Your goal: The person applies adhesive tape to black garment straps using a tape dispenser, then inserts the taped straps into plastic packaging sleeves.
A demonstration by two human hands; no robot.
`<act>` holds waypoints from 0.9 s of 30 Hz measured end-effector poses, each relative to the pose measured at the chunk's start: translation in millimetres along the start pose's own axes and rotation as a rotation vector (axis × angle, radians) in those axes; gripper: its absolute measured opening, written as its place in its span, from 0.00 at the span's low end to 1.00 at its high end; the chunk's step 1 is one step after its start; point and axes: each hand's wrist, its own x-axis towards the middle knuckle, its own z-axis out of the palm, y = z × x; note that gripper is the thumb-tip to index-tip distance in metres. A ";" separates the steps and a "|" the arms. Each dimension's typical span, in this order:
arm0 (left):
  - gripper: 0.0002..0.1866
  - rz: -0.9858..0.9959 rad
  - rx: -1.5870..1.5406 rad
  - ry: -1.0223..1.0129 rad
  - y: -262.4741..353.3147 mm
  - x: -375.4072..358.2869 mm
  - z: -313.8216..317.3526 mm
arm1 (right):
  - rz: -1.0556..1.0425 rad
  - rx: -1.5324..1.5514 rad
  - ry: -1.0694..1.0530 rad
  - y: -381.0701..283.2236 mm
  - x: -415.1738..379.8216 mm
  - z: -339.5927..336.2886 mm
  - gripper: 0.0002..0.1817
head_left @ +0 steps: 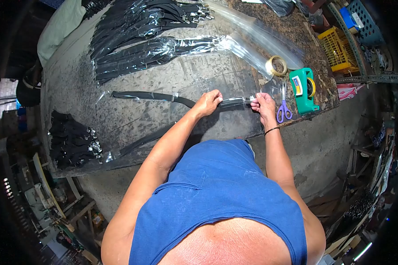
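Note:
A black strap (154, 96) in clear plastic film lies across the table, running from the left to my two hands. My left hand (209, 102) is closed on the strap, its fingers pinched near the middle. Further right, my right hand (264, 106) pinches the strap's wrapped end, where a shiny clip shows. Between the hands the strap is stretched nearly straight. Purple-handled scissors (284, 111) lie just right of my right hand, beside a green tape dispenser (301, 90). Another dark strap (148, 139) lies nearer the table's front edge.
Wrapped black straps (137, 55) are piled at the back of the table (172, 79), with clear plastic sleeves (256, 33) to their right. A tape roll (276, 66) sits behind the scissors. Black straps with metal clips (73, 141) are heaped at the left. A yellow crate (338, 49) stands beyond the right edge.

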 end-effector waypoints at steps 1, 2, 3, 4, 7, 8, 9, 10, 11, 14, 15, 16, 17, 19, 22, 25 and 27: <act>0.10 0.000 -0.001 0.000 -0.4 -0.6 0.6 | 0.000 0.000 0.000 1.8 2.1 -2.0 0.10; 0.10 0.028 0.009 0.017 -1.6 -1.1 1.1 | -0.003 0.020 -0.007 1.3 3.1 -2.2 0.11; 0.10 0.056 0.018 0.034 -3.1 -1.6 1.2 | -0.006 0.041 -0.014 1.4 3.7 -2.1 0.12; 0.10 0.055 0.019 0.034 -4.7 -1.6 0.7 | -0.005 0.042 -0.014 1.1 3.1 -3.5 0.12; 0.11 0.074 -0.004 -0.007 -4.1 -2.7 -2.4 | 0.089 0.131 -0.115 -15.1 -14.7 7.7 0.12; 0.10 0.064 -0.043 -0.017 -2.7 -3.0 -3.8 | 0.099 0.149 -0.135 -12.3 -14.8 8.4 0.12; 0.10 0.054 -0.082 -0.027 -1.5 -3.3 -5.1 | 0.110 0.167 -0.155 -8.6 -13.6 8.8 0.12; 0.10 0.055 -0.081 -0.025 -2.2 -3.1 -5.4 | 0.099 0.147 -0.147 0.4 -8.1 4.7 0.11; 0.10 0.078 -0.079 -0.032 -3.5 -3.1 -5.3 | 0.099 0.147 -0.149 3.4 -7.6 5.6 0.11; 0.10 0.075 -0.073 -0.048 -4.5 -3.6 -5.2 | 0.022 0.170 -0.095 5.5 -10.5 8.5 0.12; 0.09 0.049 -0.071 -0.058 -2.8 -3.9 -5.1 | 0.021 0.171 -0.095 -0.8 -16.3 13.3 0.12; 0.09 0.051 -0.070 -0.058 -0.9 -4.4 -4.7 | 0.059 0.196 -0.124 -7.9 -22.4 18.1 0.12; 0.10 0.061 -0.084 -0.045 0.7 -5.5 -4.2 | 0.097 0.220 -0.153 -11.4 -25.8 20.6 0.11; 0.10 0.068 -0.096 -0.028 3.2 -7.6 -3.9 | 0.102 0.182 -0.167 -3.2 -21.4 20.0 0.11; 0.11 0.216 0.033 0.193 -0.8 -12.2 0.8 | 0.102 0.145 -0.160 5.6 -19.6 26.1 0.10; 0.11 0.189 0.117 0.494 -13.1 -26.0 2.2 | 0.092 0.148 -0.140 12.3 -16.4 25.9 0.10; 0.12 0.110 0.042 0.529 -14.4 -41.6 5.3 | 0.084 0.140 -0.134 14.5 -14.9 25.4 0.10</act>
